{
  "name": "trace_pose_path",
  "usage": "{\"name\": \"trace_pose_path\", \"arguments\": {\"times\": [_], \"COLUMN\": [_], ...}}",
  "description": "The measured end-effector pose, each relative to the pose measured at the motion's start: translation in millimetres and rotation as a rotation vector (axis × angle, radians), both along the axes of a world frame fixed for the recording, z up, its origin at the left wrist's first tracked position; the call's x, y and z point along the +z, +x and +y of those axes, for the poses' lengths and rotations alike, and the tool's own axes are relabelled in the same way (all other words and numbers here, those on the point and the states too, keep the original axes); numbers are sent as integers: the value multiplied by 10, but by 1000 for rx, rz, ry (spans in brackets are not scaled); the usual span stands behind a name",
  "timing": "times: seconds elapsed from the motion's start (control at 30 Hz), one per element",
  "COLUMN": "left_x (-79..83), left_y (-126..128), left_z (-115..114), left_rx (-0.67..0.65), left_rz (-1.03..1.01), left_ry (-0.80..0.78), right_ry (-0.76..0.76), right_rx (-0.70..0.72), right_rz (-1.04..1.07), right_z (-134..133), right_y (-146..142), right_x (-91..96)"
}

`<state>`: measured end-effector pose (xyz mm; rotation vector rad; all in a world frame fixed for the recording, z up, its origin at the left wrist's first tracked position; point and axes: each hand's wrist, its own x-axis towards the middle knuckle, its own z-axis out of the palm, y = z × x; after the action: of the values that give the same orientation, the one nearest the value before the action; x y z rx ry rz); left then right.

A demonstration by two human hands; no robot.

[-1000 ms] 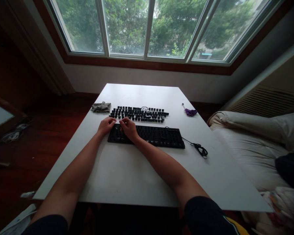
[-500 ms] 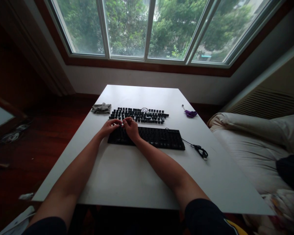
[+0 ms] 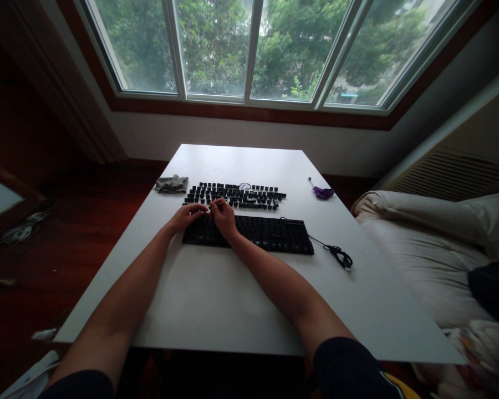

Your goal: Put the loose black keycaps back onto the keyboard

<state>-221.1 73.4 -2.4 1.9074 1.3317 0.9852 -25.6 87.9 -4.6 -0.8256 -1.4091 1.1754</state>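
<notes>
A black keyboard [image 3: 270,235] lies across the white table, and its left end is partly hidden under my hands. My left hand [image 3: 187,215] is above the keyboard's upper left corner, fingers bent together in a pinch. Touching or nearly touching its fingertips, my right hand [image 3: 223,217] also pinches with thumb and fingers. Something small and pale shows between the fingertips, too tiny to name. Just beyond the hands, rows of loose black keycaps [image 3: 237,194] are laid out on the table.
A grey cloth [image 3: 172,184] lies to the left of the keycaps. On the right are a purple cloth [image 3: 323,193], a small brush-like tool [image 3: 311,182] and the keyboard's coiled cable [image 3: 340,256]. A sofa [image 3: 416,249] stands beside the table [image 3: 233,310]; a window is ahead.
Both hands stay at the keyboard's upper left corner with only slight finger movement. The keyboard and keycaps have not visibly moved.
</notes>
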Motion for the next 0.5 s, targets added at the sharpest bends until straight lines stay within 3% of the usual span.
{"name": "trace_pose_path", "arguments": {"times": [0.2, 0.5], "left_x": [18, 67], "left_y": [-21, 57], "left_z": [1, -82], "left_rx": [-73, -23], "left_rz": [-10, -262], "left_ry": [-39, -96], "right_ry": [-95, -158], "right_rx": [23, 24], "right_rz": [84, 205], "right_z": [42, 83], "right_y": [1, -29], "right_x": [-9, -11]}}
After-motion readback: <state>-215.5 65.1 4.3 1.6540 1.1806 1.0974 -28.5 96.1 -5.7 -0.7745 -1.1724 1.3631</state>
